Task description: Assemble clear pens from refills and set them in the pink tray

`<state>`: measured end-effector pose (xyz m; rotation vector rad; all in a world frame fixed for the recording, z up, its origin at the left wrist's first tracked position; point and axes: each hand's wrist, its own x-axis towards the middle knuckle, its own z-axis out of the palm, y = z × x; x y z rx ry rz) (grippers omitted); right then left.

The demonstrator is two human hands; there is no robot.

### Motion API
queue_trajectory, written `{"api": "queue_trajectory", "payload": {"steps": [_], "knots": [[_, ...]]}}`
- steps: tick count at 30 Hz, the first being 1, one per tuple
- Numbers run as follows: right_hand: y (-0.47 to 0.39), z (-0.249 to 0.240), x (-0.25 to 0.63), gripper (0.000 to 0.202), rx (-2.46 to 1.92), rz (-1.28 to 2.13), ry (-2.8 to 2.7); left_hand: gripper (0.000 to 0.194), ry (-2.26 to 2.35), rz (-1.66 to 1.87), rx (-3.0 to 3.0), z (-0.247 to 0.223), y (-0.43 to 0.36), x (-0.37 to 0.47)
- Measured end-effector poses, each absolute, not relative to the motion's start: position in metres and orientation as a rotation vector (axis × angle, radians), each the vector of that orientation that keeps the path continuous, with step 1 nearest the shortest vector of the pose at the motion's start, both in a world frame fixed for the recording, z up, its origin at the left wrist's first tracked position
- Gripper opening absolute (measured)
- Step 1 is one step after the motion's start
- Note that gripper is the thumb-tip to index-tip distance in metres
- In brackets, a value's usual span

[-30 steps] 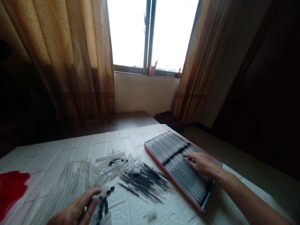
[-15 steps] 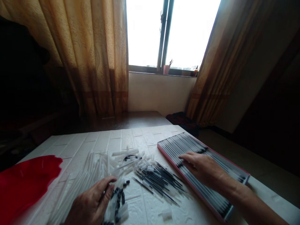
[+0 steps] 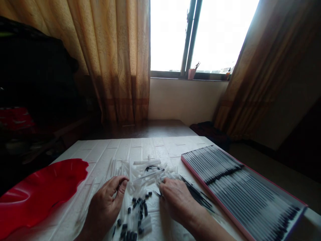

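Note:
My left hand (image 3: 107, 201) hovers beside the long clear plastic tubes (image 3: 111, 170), thumb and forefinger nearly meeting; whatever lies between them, if anything, is hidden. My right hand (image 3: 175, 197) reaches down, fingers closed, at the pile of thin dark pen refills (image 3: 197, 192), covering much of it. What its fingertips grip is not visible. Small black caps or plugs (image 3: 141, 204) lie scattered between my hands among short clear plastic pieces (image 3: 146, 224). To the right, a shallow pink-edged tray (image 3: 195, 171) holds rows of clear pens with black ends (image 3: 245, 190).
A red scalloped dish (image 3: 42, 197) stands at the left of the white brick-patterned table (image 3: 97, 147). Behind is a brown surface (image 3: 160, 126). A pink cup (image 3: 191, 74) with sticks stands on the windowsill between curtains (image 3: 122, 67).
My right hand has moved left from above the pen tray down to the refill pile, uncovering the tray's rows. My left hand stays near the tubes. The view has turned left.

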<state>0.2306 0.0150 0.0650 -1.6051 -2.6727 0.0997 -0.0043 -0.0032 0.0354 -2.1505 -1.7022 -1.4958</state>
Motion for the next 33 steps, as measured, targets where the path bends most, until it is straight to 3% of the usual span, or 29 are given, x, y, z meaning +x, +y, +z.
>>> {"api": "queue_trajectory", "payload": {"steps": [12,18,25,30,33], "knots": [[0.027,0.031,0.237,0.019,-1.473,0.052,-2.310,0.040,-2.166,-2.019,-1.752,0.040,0.010,-0.018],[0.041,0.009,0.251,0.029,-1.124,0.483,-1.782,0.050,-2.217,-2.127,-1.720,0.051,0.015,-0.028],[0.039,0.019,0.247,0.038,-1.010,1.059,-1.320,0.019,-2.079,-1.449,-2.243,0.066,0.026,-0.021],[0.035,0.026,0.242,0.043,-0.920,1.279,-1.055,0.036,-1.876,-0.836,-2.456,0.061,0.040,-0.010],[0.031,0.031,0.240,0.047,-0.978,1.253,-1.003,0.034,-1.749,-0.589,-2.527,0.055,0.050,-0.011]]}}
